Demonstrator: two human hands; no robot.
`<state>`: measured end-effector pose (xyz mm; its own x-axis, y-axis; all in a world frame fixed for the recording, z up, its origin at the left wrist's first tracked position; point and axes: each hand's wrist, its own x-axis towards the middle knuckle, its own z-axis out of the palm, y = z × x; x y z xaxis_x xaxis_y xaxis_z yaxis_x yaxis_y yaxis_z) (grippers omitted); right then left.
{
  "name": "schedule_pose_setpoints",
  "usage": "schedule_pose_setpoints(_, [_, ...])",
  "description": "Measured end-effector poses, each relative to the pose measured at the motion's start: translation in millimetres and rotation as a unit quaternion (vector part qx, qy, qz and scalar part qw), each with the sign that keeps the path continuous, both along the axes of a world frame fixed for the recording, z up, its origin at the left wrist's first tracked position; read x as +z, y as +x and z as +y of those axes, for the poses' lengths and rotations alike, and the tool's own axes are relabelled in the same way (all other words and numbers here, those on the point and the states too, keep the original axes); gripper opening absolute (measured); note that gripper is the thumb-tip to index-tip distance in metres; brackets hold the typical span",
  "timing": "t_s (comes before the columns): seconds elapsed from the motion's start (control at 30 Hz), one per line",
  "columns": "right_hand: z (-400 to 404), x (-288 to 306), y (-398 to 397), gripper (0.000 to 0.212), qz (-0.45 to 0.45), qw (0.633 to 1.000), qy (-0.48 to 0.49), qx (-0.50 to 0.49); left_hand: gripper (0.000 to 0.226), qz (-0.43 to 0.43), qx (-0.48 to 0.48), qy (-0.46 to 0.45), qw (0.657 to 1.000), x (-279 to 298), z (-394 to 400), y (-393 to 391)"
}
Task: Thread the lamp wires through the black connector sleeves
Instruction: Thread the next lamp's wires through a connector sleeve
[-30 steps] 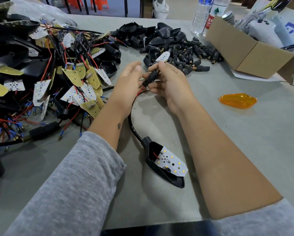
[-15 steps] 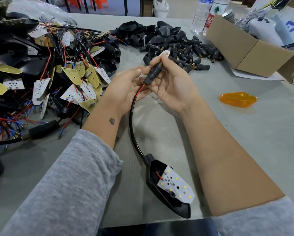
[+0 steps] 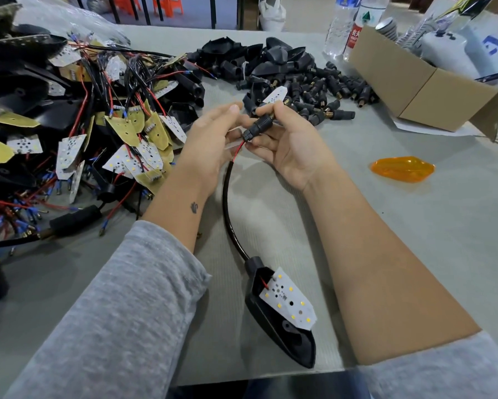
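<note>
**Sleeve and wire meeting at frame centre**

Grey counter (image 3: 415,240) is filling the head view, running from the lower edge up to a dim background of chair legs at the top. At upper left a tangled heap of LED boards and wires (image 3: 98,125) is spreading across the surface, while a pile of black connector sleeves (image 3: 314,90) is lying at upper centre. A cardboard box (image 3: 415,87) is sitting open at upper right, with two water bottles (image 3: 348,27) standing just behind its left corner. An orange lens (image 3: 400,169) is resting alone at middle right.

Just above frame centre, the right hand (image 3: 294,148) is holding a black connector sleeve (image 3: 258,126), its grip pinching the sleeve between thumb and curled fingers, the sleeve tilting up toward the right with a brass threaded end showing at the top. The left hand (image 3: 210,145) is hovering just beside it, fingers mostly straight; its fingertips are meeting the red wire (image 3: 237,151) near the sleeve's lower mouth, though whether that grip is pinching the wire I cannot tell. The red wire is emerging from a black cable (image 3: 227,203) that is curving down the middle of the frame to a black lamp housing (image 3: 285,335) lying on the counter at lower centre, a white LED board (image 3: 288,303) sitting tilted in its open top.
</note>
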<state>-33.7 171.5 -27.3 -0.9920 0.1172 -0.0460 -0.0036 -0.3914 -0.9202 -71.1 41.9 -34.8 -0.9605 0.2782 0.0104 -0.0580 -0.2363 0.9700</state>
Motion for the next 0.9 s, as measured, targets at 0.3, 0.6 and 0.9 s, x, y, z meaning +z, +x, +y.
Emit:
schedule_pose_setpoints(0.3, [0.8,3.1,3.8,0.034,0.034,0.998,-0.009,0.056,0.020,-0.055,-0.045,0.043,0.997,3.9,-2.0,4.4])
schedule_pose_setpoints(0.6, [-8.5,0.6,6.9,0.035,0.043,0.979,0.105,0.168,0.039,-0.073,-0.060,0.065,0.993,1.1,-7.2,0.3])
schedule_pose_setpoints(0.9, [-4.3,-3.9,-1.7,0.032,0.046,0.998,0.042,0.002,0.029,-0.026,0.056,0.134,0.989,4.2,-2.6,-2.0])
